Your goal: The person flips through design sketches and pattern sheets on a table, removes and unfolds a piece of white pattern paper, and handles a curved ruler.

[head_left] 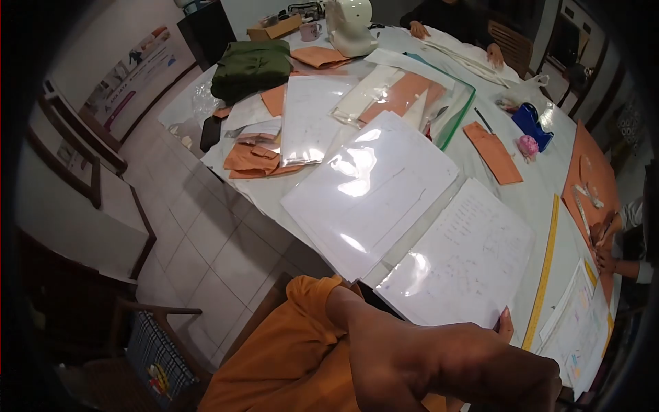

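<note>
My left hand (491, 360) is large and close to the camera, reaching right from an orange sleeve; its fingertips are out of sight. Behind it, at the lower right edge of a plastic-covered sheet with handwriting (473, 254), a finger and nail of my right hand (506, 325) show; the hand appears to grip that edge. The rest of it is hidden. To the left lies another glossy sleeve (374, 192) with line drawings, its near corner at the table edge.
On the white table (473, 161) lie orange cloth pieces (493, 152), a yellow ruler (546, 271), a blue tape dispenser (532, 127), folded green cloth (250, 69) and a green-edged folder (461, 117). Two other people's hands (494, 55) (604, 261) work at the far and right sides.
</note>
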`<action>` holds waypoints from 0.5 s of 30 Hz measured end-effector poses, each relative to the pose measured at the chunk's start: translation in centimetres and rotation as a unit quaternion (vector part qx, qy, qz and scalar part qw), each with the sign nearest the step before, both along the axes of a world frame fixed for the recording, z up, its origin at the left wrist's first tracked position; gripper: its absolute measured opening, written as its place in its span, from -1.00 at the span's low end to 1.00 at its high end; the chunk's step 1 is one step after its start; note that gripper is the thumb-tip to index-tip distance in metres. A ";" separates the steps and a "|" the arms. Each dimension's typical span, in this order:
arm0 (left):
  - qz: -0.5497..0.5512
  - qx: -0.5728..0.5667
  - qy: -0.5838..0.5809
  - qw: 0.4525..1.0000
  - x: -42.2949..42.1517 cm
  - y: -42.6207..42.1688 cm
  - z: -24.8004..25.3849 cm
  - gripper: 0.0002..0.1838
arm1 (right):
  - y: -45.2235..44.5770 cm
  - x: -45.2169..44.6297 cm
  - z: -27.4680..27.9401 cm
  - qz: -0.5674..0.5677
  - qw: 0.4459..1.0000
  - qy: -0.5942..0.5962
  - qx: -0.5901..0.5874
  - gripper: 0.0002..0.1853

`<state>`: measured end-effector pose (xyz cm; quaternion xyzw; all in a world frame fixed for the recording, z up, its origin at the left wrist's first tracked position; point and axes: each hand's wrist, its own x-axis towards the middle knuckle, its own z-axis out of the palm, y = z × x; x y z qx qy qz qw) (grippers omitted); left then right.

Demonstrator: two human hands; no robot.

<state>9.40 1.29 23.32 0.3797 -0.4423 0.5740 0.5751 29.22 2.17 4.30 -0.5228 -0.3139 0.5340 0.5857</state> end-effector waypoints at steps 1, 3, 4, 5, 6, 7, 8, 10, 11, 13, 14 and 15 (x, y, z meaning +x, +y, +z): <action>0.022 0.012 -0.019 1.000 0.1 0.5 0.2 -0.60 | 0.0 0.0 0.1 -0.001 1.000 -0.001 -0.005 -0.59; 0.025 0.031 -0.016 0.999 -0.1 0.9 -0.2 -0.63 | -0.1 -0.1 0.2 -0.004 1.000 0.000 -0.016 -0.61; 0.027 0.039 -0.011 0.999 0.0 1.1 -0.5 -0.62 | -0.1 -0.2 0.3 0.001 1.000 0.014 -0.010 -0.62; 0.022 0.043 -0.004 0.999 0.1 1.2 -0.6 -0.62 | 0.0 -0.4 0.5 0.006 1.000 0.027 -0.004 -0.62; 0.011 0.046 0.005 0.999 0.3 1.1 -0.7 -0.61 | 0.0 -0.5 0.6 0.010 0.999 0.042 0.003 -0.63; -0.012 0.045 0.018 0.999 0.3 0.8 -0.4 -0.61 | -0.1 -0.5 0.7 0.003 0.999 0.042 0.002 -0.63; -0.029 0.046 0.029 0.998 0.5 0.6 -0.3 -0.60 | -0.2 -0.6 0.8 -0.001 0.999 0.043 0.002 -0.63; -0.083 0.041 0.058 0.994 0.9 -0.1 0.0 -0.59 | -0.2 -0.7 0.8 -0.004 0.999 0.045 -0.003 -0.63; -0.113 0.037 0.073 0.990 1.2 -0.5 0.2 -0.58 | -0.2 -0.6 0.4 -0.013 1.000 0.025 -0.003 -0.63; -0.178 0.033 0.106 0.978 2.1 -1.3 0.7 -0.56 | 0.0 -0.2 -0.2 -0.029 0.999 -0.015 -0.002 -0.63; -0.208 0.030 0.122 0.970 2.4 -1.7 0.9 -0.55 | 0.0 -0.2 -0.1 -0.013 1.000 -0.008 0.006 -0.63; -0.239 0.026 0.137 0.961 2.7 -2.1 1.2 -0.54 | 0.2 -1.7 1.8 -0.018 1.000 -0.017 -0.004 -0.62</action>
